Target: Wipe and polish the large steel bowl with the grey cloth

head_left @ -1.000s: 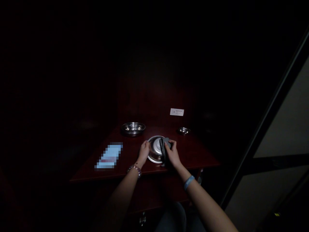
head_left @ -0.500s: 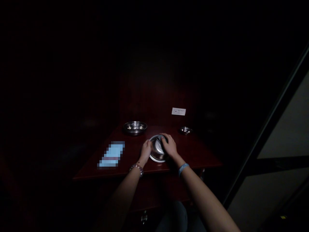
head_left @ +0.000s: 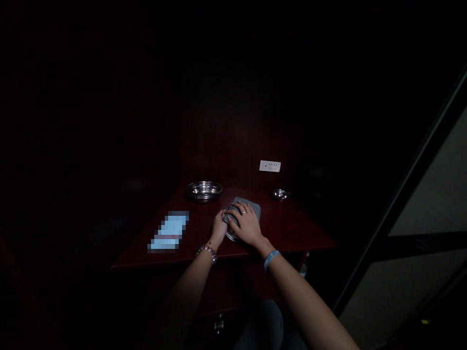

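A shiny metal bowl (head_left: pixel 232 236) rests on the dark red table (head_left: pixel 292 228) near its front edge, mostly covered by a grey cloth (head_left: pixel 251 203) and my hands. My left hand (head_left: pixel 219 227), with a beaded bracelet at the wrist, grips the bowl's left rim. Over the bowl, my right hand (head_left: pixel 245 222) presses on the grey cloth with its fingers spread a little; a blue band circles that wrist. The fingertips of my right hand come close to my left hand.
Metal bowls, seemingly stacked, (head_left: pixel 204 192) stand at the back left. A small metal bowl (head_left: pixel 280 195) is at the back right. A blurred blue-white rectangle (head_left: pixel 170 232) lies on the left. A white socket panel (head_left: pixel 270 166) is on the back wall.
My right hand has moved left across the bowl. The grey cloth, earlier mostly hidden at the bowl's top, now lies spread over much of it. My left hand has stayed at the rim.
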`<state>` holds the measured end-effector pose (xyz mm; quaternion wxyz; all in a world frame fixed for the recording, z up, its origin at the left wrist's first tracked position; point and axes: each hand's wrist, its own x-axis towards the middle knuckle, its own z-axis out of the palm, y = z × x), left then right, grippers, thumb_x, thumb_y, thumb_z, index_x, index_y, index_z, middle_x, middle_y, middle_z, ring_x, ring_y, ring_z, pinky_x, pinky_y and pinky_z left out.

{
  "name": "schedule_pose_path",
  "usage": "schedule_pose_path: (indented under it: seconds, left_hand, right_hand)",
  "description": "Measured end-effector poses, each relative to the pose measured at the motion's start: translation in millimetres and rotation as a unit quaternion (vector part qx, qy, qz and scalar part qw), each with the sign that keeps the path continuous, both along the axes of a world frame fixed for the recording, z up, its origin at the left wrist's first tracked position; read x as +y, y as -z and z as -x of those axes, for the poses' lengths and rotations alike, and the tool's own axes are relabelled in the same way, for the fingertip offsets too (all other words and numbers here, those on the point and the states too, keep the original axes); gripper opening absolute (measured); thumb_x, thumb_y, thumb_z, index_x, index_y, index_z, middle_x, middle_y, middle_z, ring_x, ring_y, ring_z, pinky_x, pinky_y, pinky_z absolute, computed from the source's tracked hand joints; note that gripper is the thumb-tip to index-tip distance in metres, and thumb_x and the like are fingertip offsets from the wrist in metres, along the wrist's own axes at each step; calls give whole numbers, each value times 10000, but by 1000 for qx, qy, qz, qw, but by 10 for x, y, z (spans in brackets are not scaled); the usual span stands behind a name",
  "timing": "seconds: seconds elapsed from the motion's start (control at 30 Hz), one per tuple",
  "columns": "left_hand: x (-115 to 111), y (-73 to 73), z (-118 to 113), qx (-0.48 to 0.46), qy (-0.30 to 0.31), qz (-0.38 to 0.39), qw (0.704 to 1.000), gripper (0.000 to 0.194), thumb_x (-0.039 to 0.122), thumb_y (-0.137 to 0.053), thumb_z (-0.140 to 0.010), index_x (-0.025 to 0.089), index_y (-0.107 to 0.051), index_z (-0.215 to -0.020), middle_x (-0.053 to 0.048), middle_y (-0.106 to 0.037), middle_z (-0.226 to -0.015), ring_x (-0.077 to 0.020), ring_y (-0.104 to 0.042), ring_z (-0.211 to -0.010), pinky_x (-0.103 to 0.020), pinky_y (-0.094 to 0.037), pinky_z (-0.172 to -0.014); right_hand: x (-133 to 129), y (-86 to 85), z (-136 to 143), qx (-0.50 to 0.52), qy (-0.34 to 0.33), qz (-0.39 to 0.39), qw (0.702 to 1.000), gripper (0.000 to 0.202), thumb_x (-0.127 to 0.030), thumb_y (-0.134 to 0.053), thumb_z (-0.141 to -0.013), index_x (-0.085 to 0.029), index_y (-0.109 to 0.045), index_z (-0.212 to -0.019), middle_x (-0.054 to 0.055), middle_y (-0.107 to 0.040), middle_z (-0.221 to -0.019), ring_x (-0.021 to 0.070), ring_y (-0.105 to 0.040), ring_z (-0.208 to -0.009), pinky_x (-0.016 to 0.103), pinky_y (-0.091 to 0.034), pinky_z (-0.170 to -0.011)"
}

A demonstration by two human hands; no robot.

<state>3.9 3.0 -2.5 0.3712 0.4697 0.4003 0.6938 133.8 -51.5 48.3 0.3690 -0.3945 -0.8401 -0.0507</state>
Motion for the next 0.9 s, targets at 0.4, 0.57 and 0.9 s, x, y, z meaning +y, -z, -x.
schedule_pose_path:
  seconds: [0.4, 0.57, 0.9]
  left_hand:
    - [-95, -99, -19, 6, 7, 24, 1000, 300, 455, -576, -776, 216, -472, -626, 34, -502, -597, -140, -491, -605, -282, -447, -661]
    - [-52, -60, -22, 28, 0, 27, 999, 259, 418, -511, -822, 215, -524, -661, 18, -544, -635, -150, -515, -630, -285, -446, -688]
    - [-43, -49, -26, 28, 6, 19, 999, 233, 413, -510, -806, 206, -572, -719, 4, -594, -700, -162, -550, -687, -285, -461, -724]
  right_hand:
    - [-225, 212, -306, -27, -65, 22, 997, 455, -330, -523, -996, -353, -520, -1450, 30, -409, -1599, 273, -316, -1500, 530, -200, -1243]
    - [-271, 347, -440, -32, -75, 28, 996, 524, -314, -475, -1002, -311, -421, -1524, 51, -375, -1617, 274, -284, -1515, 538, -167, -1258]
    - [-156, 537, -561, 62, -18, 74, 995, 820, -503, -559, -951, -213, -169, -1611, 141, 24, -1702, 320, -49, -1572, 532, -192, -1241]
